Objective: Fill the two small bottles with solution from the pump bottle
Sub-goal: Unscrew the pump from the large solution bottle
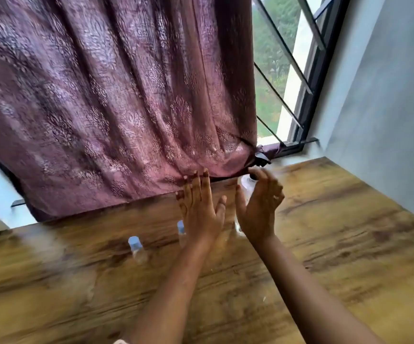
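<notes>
Two small clear bottles with pale blue caps stand on the wooden table (337, 244). One small bottle (136, 247) is left of my arms; the other small bottle (181, 228) is partly hidden behind my left hand (199, 209), which is raised with fingers spread and holds nothing. A clear pump bottle (246, 187) with a dark top stands near the table's far edge, mostly hidden by my right hand (260, 202). That hand is open and curved just beside the pump bottle; whether it touches is unclear. The picture is blurred.
A purple patterned curtain (116, 100) hangs to the table's far edge right behind the bottles. A barred window (290, 70) is at the back right, and a grey wall (386, 108) borders the table's right side.
</notes>
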### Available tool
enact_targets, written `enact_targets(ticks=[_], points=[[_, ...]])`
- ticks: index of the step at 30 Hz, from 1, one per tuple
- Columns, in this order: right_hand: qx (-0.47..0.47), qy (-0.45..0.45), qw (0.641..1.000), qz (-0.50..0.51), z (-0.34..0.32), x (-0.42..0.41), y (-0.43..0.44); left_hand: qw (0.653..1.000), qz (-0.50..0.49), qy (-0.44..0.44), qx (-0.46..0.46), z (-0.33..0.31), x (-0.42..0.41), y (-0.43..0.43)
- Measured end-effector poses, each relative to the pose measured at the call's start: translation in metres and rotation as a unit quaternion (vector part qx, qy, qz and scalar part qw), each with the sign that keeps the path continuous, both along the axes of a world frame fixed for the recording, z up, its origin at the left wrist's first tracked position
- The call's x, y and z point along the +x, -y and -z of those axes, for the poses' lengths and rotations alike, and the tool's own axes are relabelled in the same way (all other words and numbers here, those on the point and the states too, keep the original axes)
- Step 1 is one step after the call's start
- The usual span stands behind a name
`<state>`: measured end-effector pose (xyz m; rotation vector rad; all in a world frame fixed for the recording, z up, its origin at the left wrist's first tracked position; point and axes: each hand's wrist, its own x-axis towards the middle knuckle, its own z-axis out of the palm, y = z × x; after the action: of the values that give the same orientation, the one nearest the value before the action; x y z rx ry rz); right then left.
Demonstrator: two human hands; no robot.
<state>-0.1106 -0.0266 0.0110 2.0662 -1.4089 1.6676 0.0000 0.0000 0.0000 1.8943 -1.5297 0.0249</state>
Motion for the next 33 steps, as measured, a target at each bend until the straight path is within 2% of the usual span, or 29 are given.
enact_targets(ticks=[3,6,9,12,14,18,21,24,26,28,33], points=[[0.065,0.158,0.985,0.001,-0.01,-0.003,0.01,0.997,0.065,0.005,0.04,-0.003,-0.007,0.002],[0.166,0.231,0.958,-0.044,-0.014,-0.008,0.022,0.99,0.123,0.016,0.072,0.003,-0.016,0.003],[0.196,0.211,0.954,-0.078,-0.01,-0.017,0.034,0.983,0.16,0.004,0.09,0.016,-0.025,0.013],[0.189,0.201,0.956,-0.104,-0.005,-0.024,0.037,0.98,0.176,-0.057,0.067,0.026,-0.036,0.015],[0.18,0.205,0.954,-0.124,-0.005,-0.028,0.035,0.978,0.184,-0.086,0.038,0.033,-0.039,0.017],[0.177,0.222,0.939,-0.194,-0.001,-0.03,0.023,0.955,0.215,-0.201,-0.041,0.05,-0.039,0.013],[0.173,0.231,0.923,-0.256,0.006,-0.03,0.015,0.947,0.203,-0.235,-0.084,0.066,-0.037,0.001],[0.171,0.234,0.901,-0.322,0.01,-0.029,0.011,0.925,0.204,-0.299,-0.116,0.084,-0.038,-0.014],[0.16,0.226,0.888,-0.367,0.013,-0.029,0.011,0.921,0.183,-0.314,-0.137,0.1,-0.043,-0.023],[0.14,0.222,0.879,-0.399,0.017,-0.029,0.01,0.93,0.153,-0.293,-0.162,0.107,-0.046,-0.032],[0.098,0.22,0.876,-0.419,0.018,-0.034,-0.001,0.928,0.186,-0.287,-0.145,0.11,-0.045,-0.045]])
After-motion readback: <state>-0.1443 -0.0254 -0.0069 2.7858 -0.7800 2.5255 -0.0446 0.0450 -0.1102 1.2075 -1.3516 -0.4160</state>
